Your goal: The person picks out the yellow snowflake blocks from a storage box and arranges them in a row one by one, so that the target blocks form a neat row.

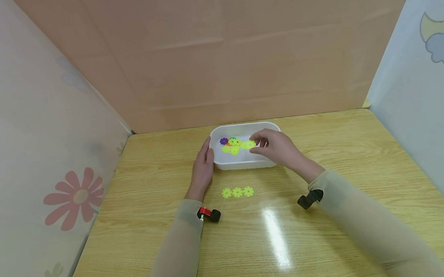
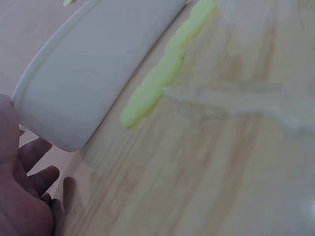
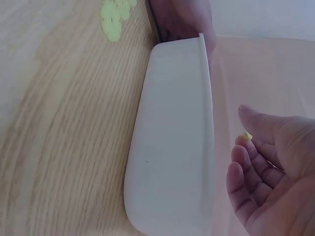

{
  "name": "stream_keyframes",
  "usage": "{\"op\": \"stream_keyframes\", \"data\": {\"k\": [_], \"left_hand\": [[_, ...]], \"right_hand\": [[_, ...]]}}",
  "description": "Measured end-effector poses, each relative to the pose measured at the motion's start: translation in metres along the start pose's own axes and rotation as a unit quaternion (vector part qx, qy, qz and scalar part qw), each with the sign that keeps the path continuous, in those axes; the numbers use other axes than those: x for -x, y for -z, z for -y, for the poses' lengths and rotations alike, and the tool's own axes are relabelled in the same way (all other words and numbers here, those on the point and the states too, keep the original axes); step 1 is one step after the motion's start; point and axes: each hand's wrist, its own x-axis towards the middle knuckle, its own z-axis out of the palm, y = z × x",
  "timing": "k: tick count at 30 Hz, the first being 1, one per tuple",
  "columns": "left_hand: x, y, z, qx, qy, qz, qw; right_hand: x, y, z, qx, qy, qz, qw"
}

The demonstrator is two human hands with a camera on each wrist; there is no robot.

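Note:
A white plastic tub stands on the wooden table, holding several yellow snowflake discs and a purple disc, with hints of red and green among them. My right hand is over the tub's right end, pinching a yellow snowflake disc between thumb and forefinger; only a speck of yellow shows there in the right wrist view. Against the tub's left end rests my left hand, its fingers along the outer wall. In front of the tub, three yellow snowflake discs lie in a row.
A brown panel rises behind the table's back edge. Pale walls with printed pictures stand at left and right. A bright glare streak lies on the table near the front.

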Motion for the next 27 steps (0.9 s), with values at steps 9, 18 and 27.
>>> {"op": "stream_keyframes", "data": {"k": [9, 18, 27], "left_hand": [[0.000, 0.000, 0.001, -0.002, 0.001, -0.004, 1.0000], [0.000, -0.001, 0.000, 0.004, 0.002, -0.002, 1.0000], [-0.001, -0.001, 0.001, -0.002, -0.003, -0.001, 1.0000]], "right_hand": [[0.016, 0.000, 0.009, 0.006, 0.025, -0.013, 0.9996], [0.032, 0.001, 0.011, 0.021, 0.040, -0.009, 0.9989], [0.048, 0.000, 0.006, 0.024, 0.047, -0.005, 0.9986]]}}
